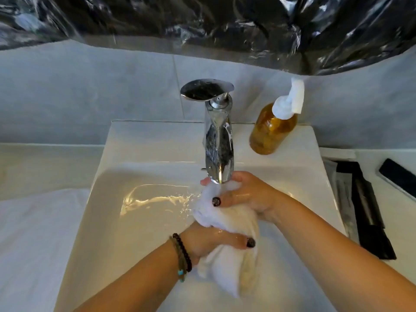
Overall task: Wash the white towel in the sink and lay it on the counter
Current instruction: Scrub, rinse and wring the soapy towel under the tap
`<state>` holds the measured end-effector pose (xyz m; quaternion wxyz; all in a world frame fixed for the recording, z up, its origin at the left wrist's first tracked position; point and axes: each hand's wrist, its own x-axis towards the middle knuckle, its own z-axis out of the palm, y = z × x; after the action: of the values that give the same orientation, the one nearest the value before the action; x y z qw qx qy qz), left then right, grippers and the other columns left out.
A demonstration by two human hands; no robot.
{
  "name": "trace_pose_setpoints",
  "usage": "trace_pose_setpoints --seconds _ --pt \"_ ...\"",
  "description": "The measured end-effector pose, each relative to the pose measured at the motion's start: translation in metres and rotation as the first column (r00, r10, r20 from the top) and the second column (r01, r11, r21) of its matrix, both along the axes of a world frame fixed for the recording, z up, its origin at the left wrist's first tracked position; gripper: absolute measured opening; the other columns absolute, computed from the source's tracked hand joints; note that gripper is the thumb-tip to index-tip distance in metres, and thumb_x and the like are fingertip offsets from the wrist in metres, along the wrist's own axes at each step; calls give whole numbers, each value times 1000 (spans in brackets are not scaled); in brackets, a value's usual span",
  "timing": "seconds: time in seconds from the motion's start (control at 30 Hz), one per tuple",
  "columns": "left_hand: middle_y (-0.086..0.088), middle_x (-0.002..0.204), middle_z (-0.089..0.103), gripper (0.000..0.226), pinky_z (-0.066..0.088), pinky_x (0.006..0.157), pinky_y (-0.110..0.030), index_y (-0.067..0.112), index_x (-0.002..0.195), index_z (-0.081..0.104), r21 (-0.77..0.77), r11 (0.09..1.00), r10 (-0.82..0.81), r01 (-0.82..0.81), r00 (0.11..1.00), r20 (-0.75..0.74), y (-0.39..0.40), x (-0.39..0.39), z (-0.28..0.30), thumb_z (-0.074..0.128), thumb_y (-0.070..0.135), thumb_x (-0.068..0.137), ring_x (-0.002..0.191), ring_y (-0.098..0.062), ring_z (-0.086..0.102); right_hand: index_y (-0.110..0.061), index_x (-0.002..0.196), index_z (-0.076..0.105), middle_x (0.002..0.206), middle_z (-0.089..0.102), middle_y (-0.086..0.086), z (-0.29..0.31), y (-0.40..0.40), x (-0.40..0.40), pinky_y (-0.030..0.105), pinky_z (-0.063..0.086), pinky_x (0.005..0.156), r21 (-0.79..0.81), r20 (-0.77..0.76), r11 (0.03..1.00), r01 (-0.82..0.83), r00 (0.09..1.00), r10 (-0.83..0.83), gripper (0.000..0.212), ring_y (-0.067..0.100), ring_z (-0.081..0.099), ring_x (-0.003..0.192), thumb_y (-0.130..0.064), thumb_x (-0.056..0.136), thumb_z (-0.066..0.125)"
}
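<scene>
- From my feed I see the white towel [227,239] bunched into a wet, twisted roll over the sink [126,221] basin, running from just under the faucet [218,143] spout down toward 6 o'clock.
- Its upper end looks bright white and wrinkled; the lower part hangs limp with a creamy, yellowish tint on its right side.
- My right hand [249,197] grips the upper end directly beneath the spout, fingers [225,200] curled round the cloth, dark-polished thumbnail showing.
- My left hand [209,242] grips the roll's middle, at 7 o'clock of the right hand, thumb laid across the fabric; a beaded bracelet [183,255] sits on that wrist.
- Water glistens on the basin at 9 o'clock of the towel.
- An amber soap bottle [270,129] with a white pump stands on the sink ledge at 3 o'clock of the faucet.
- Black flat items [369,210] lie on the table at 3 o'clock of the sink.
</scene>
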<state>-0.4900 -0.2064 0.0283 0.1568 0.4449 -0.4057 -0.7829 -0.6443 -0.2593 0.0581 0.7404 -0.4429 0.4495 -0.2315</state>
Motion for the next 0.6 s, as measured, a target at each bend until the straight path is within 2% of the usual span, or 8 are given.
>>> trace_pose_setpoints --seconds 0.07,0.2,0.3,0.37,0.43,0.47,0.53,0.6 --pt "7 94 69 49 52 72 -14 19 101 65 -114 993 58 -41 987 153 5 -7 1 91 15 60 84 6 66 -14 109 70 106 73 3 -1 3 6 38 54 93 -29 -73 996 84 994 -86 57 22 67 103 -16 56 91" --pt "7 97 72 61 52 76 -16 26 102 69 -80 989 143 -123 929 341 18 -12 -16 89 54 52 93 -5 67 -19 94 72 97 73 1 3 13 22 44 54 92 -202 -303 968 152 930 -209 41 22 67 97 -25 58 91" --pt "21 81 65 53 42 66 -2 34 89 65 -296 952 190 -76 907 376 19 -17 -13 74 62 46 80 16 59 -17 82 69 81 71 -1 6 25 36 38 56 79 -354 -420 904 238 824 -381 25 17 68 82 -24 65 86" --pt "27 71 59 38 39 67 2 40 81 55 -343 936 210 -81 909 359 14 -19 -2 62 59 49 74 24 53 -17 81 69 78 70 -2 6 27 41 38 57 77 -423 -441 874 239 789 -429 21 16 67 80 -26 68 83" --pt "28 76 48 34 35 69 4 43 85 47 -338 939 183 -69 930 319 12 -22 3 54 63 58 78 33 43 -17 87 69 83 70 -1 10 26 41 38 55 79 -462 -424 861 211 800 -424 26 16 66 83 -32 70 81" --pt "27 73 48 27 36 65 3 43 83 48 -377 922 210 -88 932 296 11 -20 1 58 60 66 75 32 44 -17 91 68 87 70 -1 12 26 37 36 54 80 -496 -415 847 192 804 -425 29 14 64 85 -35 71 80" --pt "16 56 57 17 41 50 -9 30 72 61 -331 906 343 -262 914 216 5 -15 7 75 40 72 54 10 56 -22 103 64 103 66 -6 16 30 24 28 52 84 -577 -381 799 168 810 -445 27 7 60 94 -38 83 72" --pt "-1 60 65 35 50 52 -30 12 77 72 -174 870 484 -461 866 128 -1 -9 17 79 42 60 55 -17 63 -33 119 53 123 58 -10 19 49 9 16 47 94 -681 -370 716 154 771 -518 27 1 53 110 -39 94 51"
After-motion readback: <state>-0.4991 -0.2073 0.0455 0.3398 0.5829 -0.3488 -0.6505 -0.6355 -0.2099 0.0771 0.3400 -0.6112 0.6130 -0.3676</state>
